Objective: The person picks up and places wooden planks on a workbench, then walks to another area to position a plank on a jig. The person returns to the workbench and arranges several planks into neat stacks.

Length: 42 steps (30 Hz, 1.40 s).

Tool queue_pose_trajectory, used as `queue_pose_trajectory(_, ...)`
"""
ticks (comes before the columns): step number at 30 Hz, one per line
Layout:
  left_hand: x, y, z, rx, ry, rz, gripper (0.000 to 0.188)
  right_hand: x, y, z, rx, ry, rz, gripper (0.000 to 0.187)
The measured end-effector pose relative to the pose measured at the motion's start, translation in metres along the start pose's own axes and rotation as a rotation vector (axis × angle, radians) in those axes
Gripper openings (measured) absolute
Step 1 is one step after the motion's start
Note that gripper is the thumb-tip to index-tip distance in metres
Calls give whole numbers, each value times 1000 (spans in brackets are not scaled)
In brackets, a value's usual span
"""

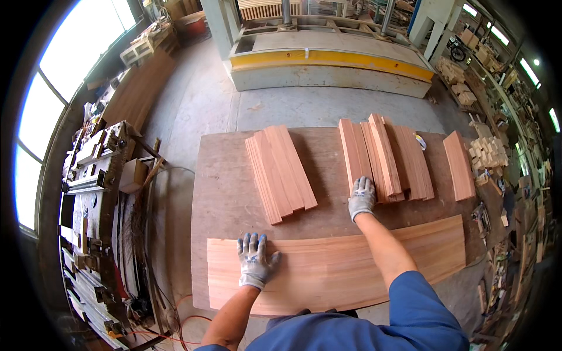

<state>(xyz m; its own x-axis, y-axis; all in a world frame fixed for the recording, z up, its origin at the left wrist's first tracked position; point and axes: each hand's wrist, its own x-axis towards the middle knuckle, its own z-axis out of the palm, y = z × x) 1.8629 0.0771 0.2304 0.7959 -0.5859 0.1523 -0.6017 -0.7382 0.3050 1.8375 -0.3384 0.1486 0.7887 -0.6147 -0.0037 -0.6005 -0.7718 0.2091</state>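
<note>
My left hand [254,260], in a grey-white work glove with bluish fingertips, lies flat with fingers spread on the left part of a wide, smooth wooden panel [351,266] along the table's near side. My right hand [362,199], gloved alike, is on the near end of a reddish wooden board [353,149], the leftmost of a group on the right. Its fingers are close together over that end; the thumb's grip is partly hidden. Beside it are a narrow upright strip [385,155] and more boards [411,164]. Left of centre lies another stack of boards [281,172].
Everything lies on a brown worktable [225,193]. A single board [459,167] stands near its right edge. Beyond is a large press with a yellow bar [328,58]. A cluttered rack [93,175] lines the left, with an orange cable [187,322] on the floor. Stacked wood blocks [489,153] sit right.
</note>
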Motion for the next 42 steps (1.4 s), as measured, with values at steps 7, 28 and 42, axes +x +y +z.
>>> queue_pose_trajectory(7,-4,-6,2,12,5,-17,69,-18,-34,-36,284,-39,-107,70)
queue_pose_trajectory(28,-3,-2,-6,-23,-60,-60,69,3,-75,-98,760,-382,-120,74)
queue_pose_trajectory(42,-3,2,-9,-23,-59,-67,70,-25,-100,-111,645,-451,-211,123)
